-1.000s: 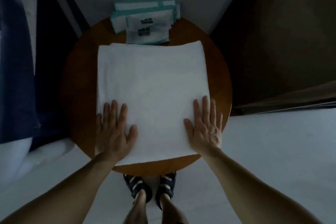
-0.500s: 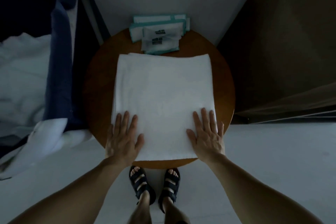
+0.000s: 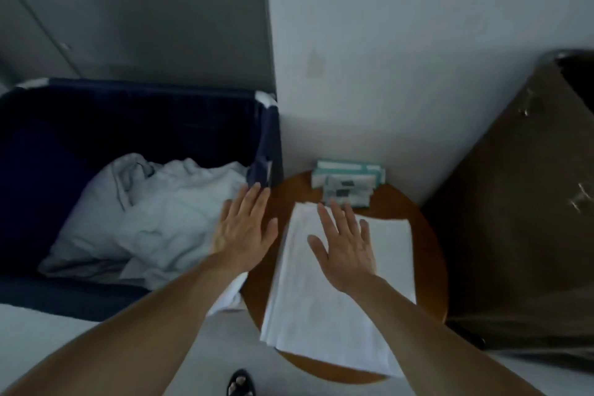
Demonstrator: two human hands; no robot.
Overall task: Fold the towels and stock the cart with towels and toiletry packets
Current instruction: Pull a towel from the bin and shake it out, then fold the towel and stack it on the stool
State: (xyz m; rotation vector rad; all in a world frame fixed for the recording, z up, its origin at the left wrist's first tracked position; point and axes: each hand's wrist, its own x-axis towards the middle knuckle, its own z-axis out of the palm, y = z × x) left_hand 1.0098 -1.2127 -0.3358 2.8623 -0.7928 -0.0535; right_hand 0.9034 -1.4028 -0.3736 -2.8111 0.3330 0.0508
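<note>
A folded white towel point(image 3: 337, 305) lies flat on a round wooden table point(image 3: 427, 267). My right hand point(image 3: 345, 243) hovers over the towel's far half with straight, spread fingers. My left hand point(image 3: 244, 225) is stretched out flat, left of the table, over the edge of a dark blue cart point(image 3: 96, 125). Crumpled white towels point(image 3: 151, 219) lie heaped inside the cart. A stack of teal and white toiletry packets point(image 3: 348, 182) sits at the table's far edge, just beyond my right fingertips.
A white wall stands behind the table, and grey cabinet doors point(image 3: 144, 10) rise behind the cart. A large brown plastic-wrapped object point(image 3: 520, 219) leans at the right, close to the table. My sandalled foot point(image 3: 239, 382) shows on the pale floor below.
Both hands have lifted off the towel's near edge and moved forward and left. The view has swung left, bringing the cart and its heap of towels into sight.
</note>
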